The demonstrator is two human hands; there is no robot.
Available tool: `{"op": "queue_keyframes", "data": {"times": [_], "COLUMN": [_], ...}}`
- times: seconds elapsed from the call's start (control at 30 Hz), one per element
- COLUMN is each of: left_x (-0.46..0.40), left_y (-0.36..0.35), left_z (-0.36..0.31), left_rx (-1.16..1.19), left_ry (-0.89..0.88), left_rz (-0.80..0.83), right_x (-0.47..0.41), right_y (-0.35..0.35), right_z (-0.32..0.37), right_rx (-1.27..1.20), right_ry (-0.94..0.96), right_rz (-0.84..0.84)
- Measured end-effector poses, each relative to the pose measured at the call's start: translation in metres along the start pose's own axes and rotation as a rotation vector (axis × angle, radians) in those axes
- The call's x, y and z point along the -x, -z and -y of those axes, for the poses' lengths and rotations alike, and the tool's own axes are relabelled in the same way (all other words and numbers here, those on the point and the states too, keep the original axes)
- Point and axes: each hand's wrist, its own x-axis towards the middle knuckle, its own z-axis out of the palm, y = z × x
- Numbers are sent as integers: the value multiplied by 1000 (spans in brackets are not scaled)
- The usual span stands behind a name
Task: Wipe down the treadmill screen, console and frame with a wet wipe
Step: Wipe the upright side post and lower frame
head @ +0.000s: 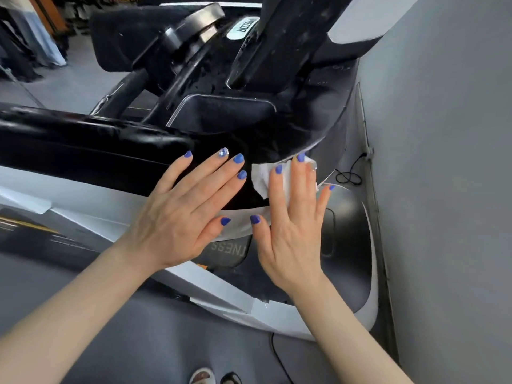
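Observation:
The black treadmill console point(221, 117) fills the upper middle, with a tray recess and an upright dark screen panel point(288, 37) behind it. A glossy black handrail point(83, 139) runs in from the left. My left hand point(188, 206) lies flat with fingers spread on the console's black lower edge. Beside it, my right hand point(293, 217) presses a white wet wipe point(261, 176) flat against the console's curved right edge, where black meets a silver trim. Most of the wipe is hidden under my fingers.
The grey treadmill frame point(210, 295) and dark motor cover point(346, 245) lie below the hands. A grey wall point(443, 162) stands close on the right, with a black cable point(350, 173) at its base. My feet point(213, 376) show at the bottom.

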Motion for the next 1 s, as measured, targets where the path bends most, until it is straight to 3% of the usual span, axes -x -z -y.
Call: {"op": "queue_keyframes", "data": {"times": [0.17, 0.37, 0.5, 0.67, 0.87, 1.0], "left_x": [0, -1, -6, -20, -40, -43], "left_y": [-2, -1, 4, 5, 5, 1], "left_z": [-1, -2, -3, -5, -13, -15], "left_rx": [13, -5, 2, -19, -85, -137], "left_ry": [7, 5, 1, -62, -71, -60], "left_rz": [-33, -26, -22, 39, 83, 80], "right_x": [-31, -3, -43, -11, -63, -35], "right_y": [6, -2, 6, 0, 9, 8], "right_z": [4, -8, -7, -42, -76, -85], "right_rx": [-151, -144, -308, -176, -415, -358], "right_ry": [-125, -57, -214, 104, -179, 67], "right_rz": [-82, -11, -105, -10, -16, 56]}}
